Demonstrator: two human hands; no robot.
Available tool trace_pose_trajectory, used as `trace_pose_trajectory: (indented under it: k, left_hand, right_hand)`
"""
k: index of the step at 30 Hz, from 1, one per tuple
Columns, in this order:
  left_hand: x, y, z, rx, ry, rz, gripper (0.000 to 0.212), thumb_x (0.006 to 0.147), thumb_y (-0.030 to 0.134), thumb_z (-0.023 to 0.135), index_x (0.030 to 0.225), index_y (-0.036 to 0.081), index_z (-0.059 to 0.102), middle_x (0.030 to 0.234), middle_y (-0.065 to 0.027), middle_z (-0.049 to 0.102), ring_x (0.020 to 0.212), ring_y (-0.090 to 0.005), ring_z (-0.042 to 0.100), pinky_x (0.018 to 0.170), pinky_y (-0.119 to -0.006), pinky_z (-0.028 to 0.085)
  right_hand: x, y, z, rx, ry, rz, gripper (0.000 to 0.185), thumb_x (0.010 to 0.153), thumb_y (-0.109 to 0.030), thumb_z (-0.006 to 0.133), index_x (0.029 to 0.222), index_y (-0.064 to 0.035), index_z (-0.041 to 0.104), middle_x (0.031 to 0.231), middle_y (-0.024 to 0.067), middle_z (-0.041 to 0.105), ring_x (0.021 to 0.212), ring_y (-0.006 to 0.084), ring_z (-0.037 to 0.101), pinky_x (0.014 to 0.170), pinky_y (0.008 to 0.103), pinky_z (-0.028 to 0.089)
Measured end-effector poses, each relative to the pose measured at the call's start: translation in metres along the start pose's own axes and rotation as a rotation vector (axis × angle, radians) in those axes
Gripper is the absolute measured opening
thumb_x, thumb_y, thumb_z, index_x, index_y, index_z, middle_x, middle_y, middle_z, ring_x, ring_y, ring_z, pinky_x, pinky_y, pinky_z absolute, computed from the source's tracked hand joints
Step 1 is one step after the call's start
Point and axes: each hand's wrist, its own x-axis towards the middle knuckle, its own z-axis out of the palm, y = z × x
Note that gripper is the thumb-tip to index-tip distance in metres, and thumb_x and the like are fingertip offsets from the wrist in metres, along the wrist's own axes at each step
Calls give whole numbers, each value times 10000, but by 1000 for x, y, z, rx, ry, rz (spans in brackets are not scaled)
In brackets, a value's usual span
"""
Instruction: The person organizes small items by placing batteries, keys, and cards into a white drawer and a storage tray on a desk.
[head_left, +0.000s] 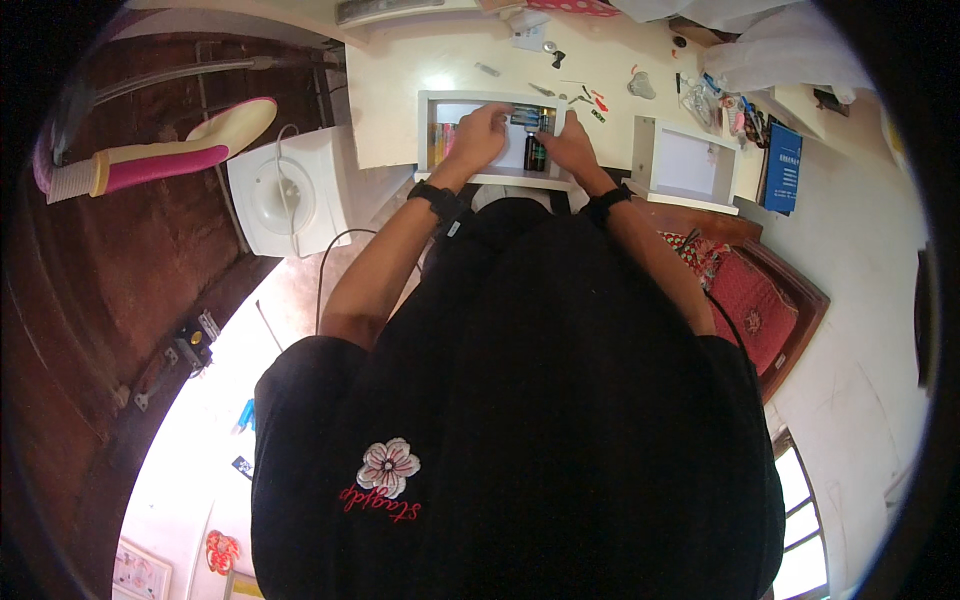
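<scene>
A white drawer (491, 178) stands pulled out from the desk in front of me. My left hand (480, 136) reaches into its middle, with the fingertips by some small dark items (525, 116) at the back. Over the right side wall is my right hand (571, 146); its thumb is at a dark bottle (535, 154) with a light cap. Whether either hand grips anything is not clear, as the fingers partly cover what is there. Several pink and yellow cylindrical items (444, 142) line the drawer's left side, partly behind my left hand.
A second open drawer (694, 161) is to the right, with a blue booklet (782, 166) beyond it. Small loose items (598, 103) and a clear plastic piece (640, 85) lie on the desktop (427, 64). At left is a white appliance (289, 191); a red-cushioned wooden chair (754, 307) stands right.
</scene>
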Motion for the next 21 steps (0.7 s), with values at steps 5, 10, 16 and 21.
trace_pose_trajectory:
  k: [5,10,16,21]
  left_hand:
    - [7,8,6,-90,-120,-93,398,1008,-21,596,1391,14,701,1351,-181,767,1323,-284,710,1157,-379,534]
    - [-2,16,1,-86,-81,-129,353,1032,55,622,1367,13,725,1332,-191,775,1249,-296,742,1097,-385,564]
    - [-7,13,2,156,-276,-106,297,1017,129,674,1262,-6,774,1193,-191,813,1103,-292,788,991,-406,604]
    - [-2,11,22,280,-338,-52,354,967,272,787,1184,-8,791,1078,-225,813,993,-359,798,909,-446,623]
  right_hand:
    - [-3,3,-2,-6,11,11,640,870,-283,863,1274,99,547,1174,347,732,1112,494,737,970,536,596]
    - [-6,2,-13,-69,-40,20,676,882,-343,859,1305,91,556,1179,319,741,1109,461,745,962,502,599]
    - [-17,12,-57,77,-163,0,749,922,-397,849,1452,56,576,1243,233,761,1099,309,761,938,405,607]
    - [-17,36,-79,124,-153,119,536,993,-333,773,1387,10,656,1094,181,798,963,230,785,833,374,619]
